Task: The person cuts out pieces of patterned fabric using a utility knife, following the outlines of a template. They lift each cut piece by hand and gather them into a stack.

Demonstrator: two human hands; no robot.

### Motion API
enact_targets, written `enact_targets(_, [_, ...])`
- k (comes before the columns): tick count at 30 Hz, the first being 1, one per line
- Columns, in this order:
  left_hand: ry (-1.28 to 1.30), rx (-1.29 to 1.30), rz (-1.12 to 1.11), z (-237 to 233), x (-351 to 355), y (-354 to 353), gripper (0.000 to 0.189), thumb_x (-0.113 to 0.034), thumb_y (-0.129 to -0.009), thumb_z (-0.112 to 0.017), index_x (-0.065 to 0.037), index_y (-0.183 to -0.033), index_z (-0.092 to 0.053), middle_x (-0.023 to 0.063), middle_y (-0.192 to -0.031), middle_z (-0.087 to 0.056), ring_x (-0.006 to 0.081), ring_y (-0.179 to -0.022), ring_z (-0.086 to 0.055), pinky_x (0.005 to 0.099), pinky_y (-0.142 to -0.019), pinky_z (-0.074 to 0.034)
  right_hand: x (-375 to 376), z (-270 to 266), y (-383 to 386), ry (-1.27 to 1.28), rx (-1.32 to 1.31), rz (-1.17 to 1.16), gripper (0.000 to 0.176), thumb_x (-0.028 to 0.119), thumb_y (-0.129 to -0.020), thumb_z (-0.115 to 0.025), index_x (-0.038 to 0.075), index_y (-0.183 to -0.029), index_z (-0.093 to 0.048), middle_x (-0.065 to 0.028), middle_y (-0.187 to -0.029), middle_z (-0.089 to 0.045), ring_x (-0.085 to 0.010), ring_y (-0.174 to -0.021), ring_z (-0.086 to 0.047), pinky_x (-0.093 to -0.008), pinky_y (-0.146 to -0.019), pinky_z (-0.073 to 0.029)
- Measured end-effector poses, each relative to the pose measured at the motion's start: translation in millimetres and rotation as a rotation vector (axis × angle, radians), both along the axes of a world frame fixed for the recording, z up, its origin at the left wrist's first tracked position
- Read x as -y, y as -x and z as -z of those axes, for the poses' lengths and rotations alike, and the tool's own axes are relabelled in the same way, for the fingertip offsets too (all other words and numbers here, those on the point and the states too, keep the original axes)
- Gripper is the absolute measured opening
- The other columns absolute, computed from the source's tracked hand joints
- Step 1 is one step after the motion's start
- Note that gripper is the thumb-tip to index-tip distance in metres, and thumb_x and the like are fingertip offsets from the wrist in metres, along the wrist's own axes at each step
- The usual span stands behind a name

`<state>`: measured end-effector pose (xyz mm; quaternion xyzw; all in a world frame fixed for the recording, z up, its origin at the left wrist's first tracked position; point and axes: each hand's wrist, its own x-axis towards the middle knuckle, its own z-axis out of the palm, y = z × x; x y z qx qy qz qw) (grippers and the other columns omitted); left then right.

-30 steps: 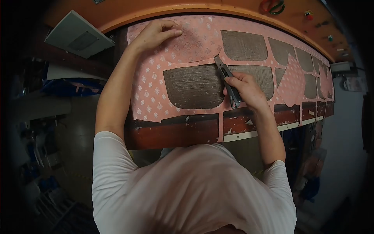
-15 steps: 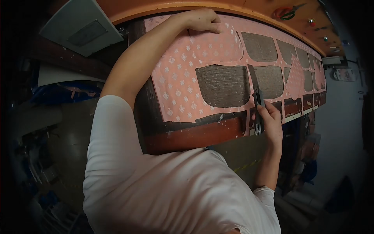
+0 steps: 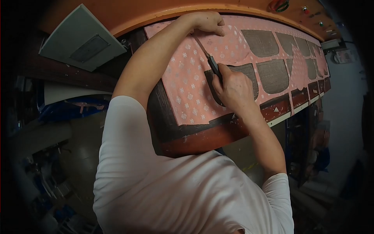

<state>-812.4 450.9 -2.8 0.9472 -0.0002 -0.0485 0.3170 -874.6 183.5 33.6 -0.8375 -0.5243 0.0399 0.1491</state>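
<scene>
Pink fabric (image 3: 187, 87) with white motifs lies over the dark board, with several rounded openings cut through it. At its far edge my left hand (image 3: 209, 22) is closed, fingers curled down on the fabric; the fingertips are partly hidden. My right hand (image 3: 237, 87) grips a dark-handled cutter knife (image 3: 213, 64) above the nearest opening. The long blade points up and left, its tip at the fabric just below my left hand.
An orange ledge (image 3: 156, 15) runs behind the fabric, with red-handled scissors (image 3: 279, 5) on it. A grey-green panel (image 3: 83, 39) stands at the upper left. The reddish-brown table edge (image 3: 202, 138) is close to my body. Blue plastic (image 3: 58, 111) lies at the left.
My right hand has moved left and away from my body with the knife, from the right-hand openings to beside my left hand. My left hand stays near the same spot on the fabric.
</scene>
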Motion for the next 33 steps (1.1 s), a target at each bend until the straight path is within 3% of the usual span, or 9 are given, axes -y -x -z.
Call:
enact_targets(6, [0.111,0.063,0.033,5,0,0,0.032,-0.03,-0.091,-0.072,0.001,-0.084,-0.064,0.0046,-0.064,-0.054,0.0179,-0.059,-0.047,0.0389,-0.055,-0.041,-17,17,-4,0.069,0.049,0.007,0.022,0.023,-0.091,-0.061,0.001,-0.09,-0.059,-0.0227,-0.071,-0.066,-0.0435,-0.07,-0.066,-0.0533,-0.065,-0.053])
enact_targets(15, [0.03,0.14,0.105,-27,23,-9,0.03,-0.028,-0.091,-0.071,-0.001,-0.102,-0.068,0.0077,-0.073,-0.064,0.0186,-0.064,-0.058,0.0372,-0.06,-0.048,4,27,4,0.104,0.193,0.013,0.015,0.015,-0.088,-0.061,0.004,-0.098,-0.062,-0.017,-0.076,-0.067,-0.0378,-0.069,-0.069,-0.0472,-0.06,-0.055])
enact_targets(24, [0.013,0.23,0.14,-57,45,-12,0.031,-0.025,-0.091,-0.07,-0.003,-0.113,-0.065,0.0094,-0.083,-0.067,0.019,-0.071,-0.061,0.0369,-0.064,-0.051,48,0,-16,0.014,0.283,-0.032,0.042,0.012,-0.084,-0.068,0.008,-0.126,-0.063,-0.0143,-0.083,-0.063,-0.0342,-0.072,-0.065,-0.0448,-0.064,-0.053])
enact_targets(27, [0.019,0.267,0.132,-70,42,-4,0.032,-0.023,-0.092,-0.07,-0.003,-0.116,-0.064,0.01,-0.086,-0.068,0.0191,-0.073,-0.062,0.0368,-0.066,-0.052,76,-10,-19,-0.009,0.161,0.003,0.036,0.015,-0.085,-0.068,0.006,-0.12,-0.065,-0.0137,-0.082,-0.063,-0.0337,-0.074,-0.066,-0.0438,-0.065,-0.054])
enact_targets(33, [0.011,0.332,0.097,-91,41,26,0.036,-0.021,-0.092,-0.069,-0.005,-0.123,-0.062,0.0111,-0.093,-0.07,0.0194,-0.078,-0.065,0.0366,-0.069,-0.054,135,-13,-21,-0.08,0.005,0.068,0.037,0.015,-0.086,-0.068,0.007,-0.121,-0.066,-0.0155,-0.084,-0.065,-0.0359,-0.073,-0.065,-0.0452,-0.066,-0.052])
